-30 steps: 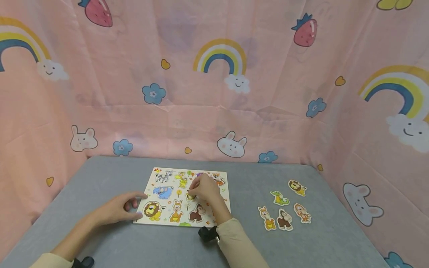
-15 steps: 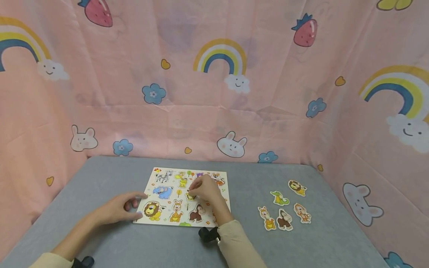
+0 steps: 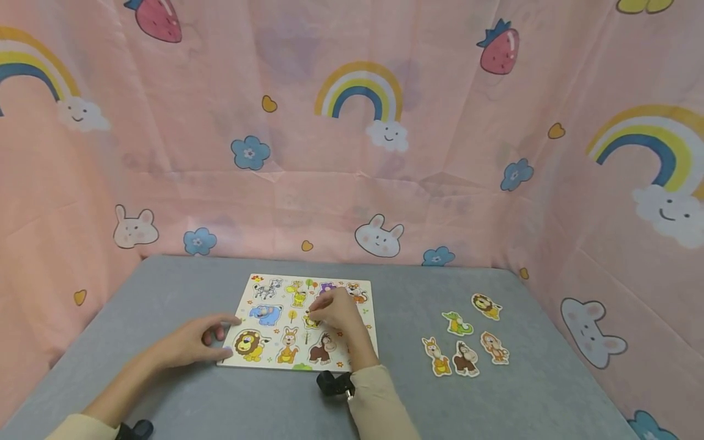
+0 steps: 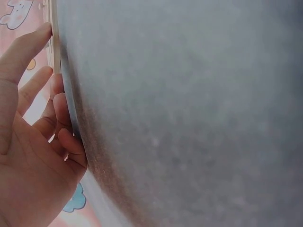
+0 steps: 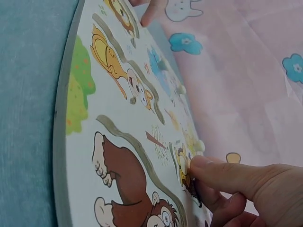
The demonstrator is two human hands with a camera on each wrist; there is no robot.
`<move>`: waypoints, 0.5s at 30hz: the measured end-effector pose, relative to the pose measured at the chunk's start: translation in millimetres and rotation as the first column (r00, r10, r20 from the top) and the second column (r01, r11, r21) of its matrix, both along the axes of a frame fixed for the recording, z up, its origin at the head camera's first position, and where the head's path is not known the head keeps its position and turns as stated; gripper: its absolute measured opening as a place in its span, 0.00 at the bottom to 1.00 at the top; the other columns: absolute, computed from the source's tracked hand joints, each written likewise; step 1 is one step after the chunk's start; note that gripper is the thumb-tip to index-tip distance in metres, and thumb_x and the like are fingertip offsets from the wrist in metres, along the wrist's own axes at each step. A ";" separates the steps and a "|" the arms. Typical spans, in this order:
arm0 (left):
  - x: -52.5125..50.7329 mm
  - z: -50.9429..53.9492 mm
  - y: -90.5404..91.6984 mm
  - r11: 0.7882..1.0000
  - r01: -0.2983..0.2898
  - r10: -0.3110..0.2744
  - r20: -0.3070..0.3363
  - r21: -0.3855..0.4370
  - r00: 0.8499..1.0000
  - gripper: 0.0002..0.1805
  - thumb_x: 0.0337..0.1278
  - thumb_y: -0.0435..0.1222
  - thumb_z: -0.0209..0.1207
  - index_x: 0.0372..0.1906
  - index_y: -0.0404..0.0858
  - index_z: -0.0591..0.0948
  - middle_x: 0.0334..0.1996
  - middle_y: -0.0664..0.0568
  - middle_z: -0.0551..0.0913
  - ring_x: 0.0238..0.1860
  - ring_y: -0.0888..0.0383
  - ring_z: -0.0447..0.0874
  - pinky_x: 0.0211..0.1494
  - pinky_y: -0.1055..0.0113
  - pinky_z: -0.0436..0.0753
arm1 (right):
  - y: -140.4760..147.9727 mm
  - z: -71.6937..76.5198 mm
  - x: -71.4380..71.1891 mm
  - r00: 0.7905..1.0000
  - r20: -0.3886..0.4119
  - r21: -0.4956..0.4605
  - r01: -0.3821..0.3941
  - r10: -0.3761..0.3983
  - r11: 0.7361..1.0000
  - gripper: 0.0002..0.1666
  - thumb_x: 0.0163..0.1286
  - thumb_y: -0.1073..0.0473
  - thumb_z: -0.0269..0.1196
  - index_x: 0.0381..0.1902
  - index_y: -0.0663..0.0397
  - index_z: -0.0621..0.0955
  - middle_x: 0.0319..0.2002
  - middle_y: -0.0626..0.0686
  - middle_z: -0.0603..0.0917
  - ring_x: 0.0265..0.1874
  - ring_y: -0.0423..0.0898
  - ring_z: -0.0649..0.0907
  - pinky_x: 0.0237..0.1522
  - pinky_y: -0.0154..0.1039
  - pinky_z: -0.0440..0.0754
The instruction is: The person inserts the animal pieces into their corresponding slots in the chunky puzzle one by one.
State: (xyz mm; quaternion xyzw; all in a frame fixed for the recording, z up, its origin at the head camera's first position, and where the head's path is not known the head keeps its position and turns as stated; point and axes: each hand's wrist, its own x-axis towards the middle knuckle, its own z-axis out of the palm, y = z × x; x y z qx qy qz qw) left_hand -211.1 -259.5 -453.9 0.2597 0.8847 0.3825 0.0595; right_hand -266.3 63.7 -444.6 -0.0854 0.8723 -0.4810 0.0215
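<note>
"We're watching a small yellow piece [image 5: 182,165] now, and the right hand [image 3: 339,313] is pinching it between thumb and fingers!"

"Where are we finding it, exactly?"

"It's sitting over the middle of the animal puzzle board [image 3: 271,364], right at the fingertips. We're not managing to tell whether it's lying fully down in its recess."

"And the left hand [image 3: 189,341]?"

"Its fingers and thumb are spreading apart, touching the board's left edge."

"We're seeing the board's shapes too: the zebra [image 3: 267,289] and giraffe [image 3: 297,294] are lining the far row, the blue elephant [image 3: 266,315] is sitting below the zebra, and the printed lion [image 3: 249,346], printed kangaroo [image 3: 288,346] and printed gorilla [image 3: 322,348] are filling the near-row recesses."

"Out to the right, well apart from the board, we're counting five loose pieces: lion piece [image 3: 486,306], crocodile piece [image 3: 457,324], monkey piece [image 3: 494,348], gorilla piece [image 3: 465,359], kangaroo piece [image 3: 437,357]."

"All of it is resting on a grey tabletop [image 3: 544,379]."

"And around us pink cloth [image 3: 297,201] is hanging behind and on both sides, showing rainbows [image 3: 357,76], strawberries [image 3: 499,52], blue flowers [image 3: 250,153] and bunny heads [image 3: 379,237]. It's creasing softly!"
</note>
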 end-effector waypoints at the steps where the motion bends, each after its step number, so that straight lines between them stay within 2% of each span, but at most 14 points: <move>1: 0.2 0.2 0.2 1.000 -0.003 0.003 -0.001 -0.001 1.000 0.31 0.55 0.40 0.74 0.61 0.33 0.78 0.35 0.53 0.73 0.31 0.60 0.69 0.34 0.66 0.69 | -0.3 -0.3 0.0 1.000 0.006 -0.001 0.010 -0.010 1.000 0.05 0.57 0.66 0.77 0.28 0.56 0.89 0.26 0.46 0.83 0.29 0.44 0.79 0.35 0.42 0.77; 15: -0.2 0.6 0.0 1.000 0.007 -0.007 -0.001 0.017 1.000 0.30 0.55 0.39 0.74 0.61 0.33 0.78 0.35 0.53 0.73 0.30 0.60 0.69 0.33 0.66 0.69 | -0.5 -1.9 1.7 0.999 -0.004 0.039 0.046 -0.046 0.998 0.05 0.58 0.66 0.77 0.26 0.53 0.90 0.26 0.45 0.82 0.28 0.44 0.79 0.35 0.42 0.78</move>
